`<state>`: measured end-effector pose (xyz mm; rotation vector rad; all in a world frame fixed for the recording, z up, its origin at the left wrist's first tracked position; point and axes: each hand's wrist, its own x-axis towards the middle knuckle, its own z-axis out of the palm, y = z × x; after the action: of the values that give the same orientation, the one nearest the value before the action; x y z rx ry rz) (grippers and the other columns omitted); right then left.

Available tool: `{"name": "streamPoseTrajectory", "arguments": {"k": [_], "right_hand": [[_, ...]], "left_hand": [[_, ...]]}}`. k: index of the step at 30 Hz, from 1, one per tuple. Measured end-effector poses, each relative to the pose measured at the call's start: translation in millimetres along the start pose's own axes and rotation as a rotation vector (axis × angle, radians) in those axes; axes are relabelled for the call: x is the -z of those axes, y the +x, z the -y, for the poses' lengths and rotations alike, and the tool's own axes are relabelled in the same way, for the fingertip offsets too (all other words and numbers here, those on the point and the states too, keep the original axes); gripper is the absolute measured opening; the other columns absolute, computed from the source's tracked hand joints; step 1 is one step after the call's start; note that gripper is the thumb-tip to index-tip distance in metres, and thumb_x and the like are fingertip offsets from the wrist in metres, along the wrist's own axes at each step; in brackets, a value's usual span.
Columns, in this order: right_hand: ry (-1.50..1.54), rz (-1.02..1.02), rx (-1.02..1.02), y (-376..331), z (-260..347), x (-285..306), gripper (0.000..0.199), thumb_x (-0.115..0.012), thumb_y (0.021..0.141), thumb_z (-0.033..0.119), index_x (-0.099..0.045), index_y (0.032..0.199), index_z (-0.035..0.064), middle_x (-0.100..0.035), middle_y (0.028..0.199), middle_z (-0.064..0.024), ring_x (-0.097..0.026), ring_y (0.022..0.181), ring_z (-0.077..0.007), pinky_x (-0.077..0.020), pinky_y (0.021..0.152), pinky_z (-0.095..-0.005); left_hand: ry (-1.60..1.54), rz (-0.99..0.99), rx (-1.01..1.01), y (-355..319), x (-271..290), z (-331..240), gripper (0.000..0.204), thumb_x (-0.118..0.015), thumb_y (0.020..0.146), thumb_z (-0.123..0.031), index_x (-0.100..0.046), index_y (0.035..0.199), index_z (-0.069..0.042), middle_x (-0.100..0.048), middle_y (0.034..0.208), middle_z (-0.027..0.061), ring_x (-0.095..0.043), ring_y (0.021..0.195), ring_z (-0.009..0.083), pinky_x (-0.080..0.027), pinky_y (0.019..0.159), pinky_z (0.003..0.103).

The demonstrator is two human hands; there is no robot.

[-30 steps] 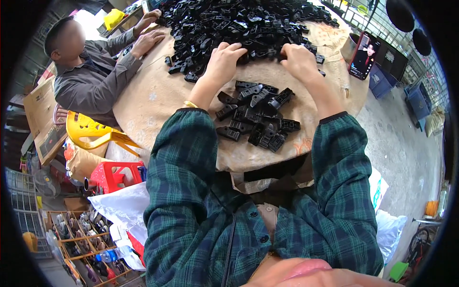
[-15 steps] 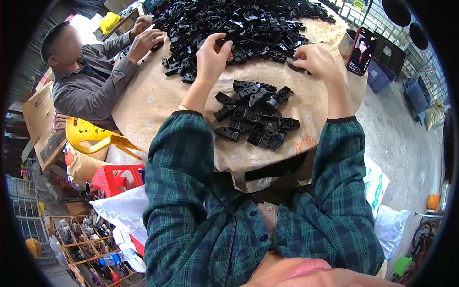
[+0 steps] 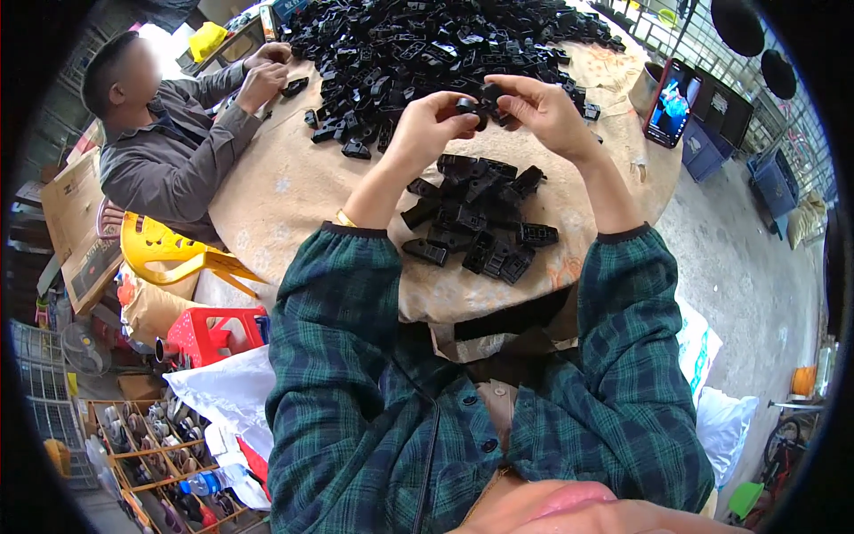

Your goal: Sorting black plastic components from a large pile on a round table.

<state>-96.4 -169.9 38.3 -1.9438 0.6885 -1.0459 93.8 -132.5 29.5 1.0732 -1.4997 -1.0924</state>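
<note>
My left hand (image 3: 430, 125) and my right hand (image 3: 540, 109) are raised together above the round table (image 3: 285, 191), each pinching a small black plastic part (image 3: 480, 100) where the fingertips meet. Below my hands lies a small heap of black parts (image 3: 480, 222) near the table's front edge. A big pile of the same black parts (image 3: 427, 40) covers the far half of the table.
A person in a grey jacket (image 3: 169, 147) sits at the left with hands (image 3: 262, 76) on the table by the pile. A phone (image 3: 672, 102) stands at the right rim. A yellow chair (image 3: 169, 254), red stool (image 3: 213, 334) and white bags (image 3: 222, 400) are at lower left.
My hands left the big pile, lifted and came together over the table, now holding black parts between them. The camera view shifted slightly.
</note>
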Motion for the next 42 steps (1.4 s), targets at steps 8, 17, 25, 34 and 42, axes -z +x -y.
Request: {"name": "streamPoseTrajectory", "arguments": {"k": [8,17,25,34,42], "right_hand": [[0.322,-0.095,-0.124,3.0,-7.9,-16.5,0.029,-0.053,0.089,0.024,-0.059,0.112,0.0063,-0.063,0.085,-0.0033,-0.059,0.07,-0.0089,-0.0512,0.06,-0.0212],[0.647,-0.146,-0.246,0.8,-7.1,-22.3,0.029,-0.059,0.085,0.033,-0.065,0.1,0.0092,-0.064,0.084,0.001,-0.056,0.068,-0.0062,-0.0455,0.055,-0.0196],[0.891,-0.17,-0.353,1.2,-6.8,-27.2,0.026,-0.058,0.085,0.034,-0.065,0.098,0.0125,-0.063,0.089,0.0015,-0.055,0.071,-0.0077,-0.0439,0.06,-0.0216],[0.588,-0.22,-0.074,3.1,-14.7,-38.2,0.029,-0.055,0.088,0.025,-0.059,0.11,0.0072,-0.06,0.104,-0.0034,-0.056,0.09,-0.0112,-0.047,0.078,-0.0251],[0.784,-0.004,-0.141,2.6,-2.5,-26.2,0.039,-0.051,0.09,0.029,-0.051,0.119,0.0028,-0.06,0.1,-0.0068,-0.058,0.094,-0.0152,-0.0491,0.082,-0.0291]], "left_hand": [[-0.011,-0.076,-0.085,-1.9,-6.4,-0.2,0.029,-0.061,0.082,-0.003,-0.055,0.108,0.005,-0.062,0.091,0.01,-0.062,0.079,0.015,-0.052,0.076,0.025],[-0.188,-0.049,-0.06,-2.3,-9.9,-2.5,0.028,-0.058,0.083,-0.002,-0.053,0.11,0.006,-0.061,0.091,0.0104,-0.063,0.08,0.0156,-0.053,0.074,0.026],[0.068,-0.097,-0.209,-5.4,-19.5,-5.8,0.029,-0.058,0.083,-0.002,-0.052,0.11,0.007,-0.062,0.09,0.0097,-0.062,0.078,0.0144,-0.052,0.072,0.024],[-0.27,-0.134,-0.136,-5.7,-27.1,-4.2,0.028,-0.06,0.083,-0.004,-0.055,0.109,0.005,-0.062,0.091,0.0087,-0.062,0.081,0.0153,-0.052,0.077,0.026],[-0.587,-0.041,-0.124,-5.2,-23.5,-16.5,0.026,-0.059,0.081,0.0,-0.056,0.106,0.005,-0.061,0.092,0.0102,-0.062,0.079,0.0161,-0.053,0.074,0.026]]}}
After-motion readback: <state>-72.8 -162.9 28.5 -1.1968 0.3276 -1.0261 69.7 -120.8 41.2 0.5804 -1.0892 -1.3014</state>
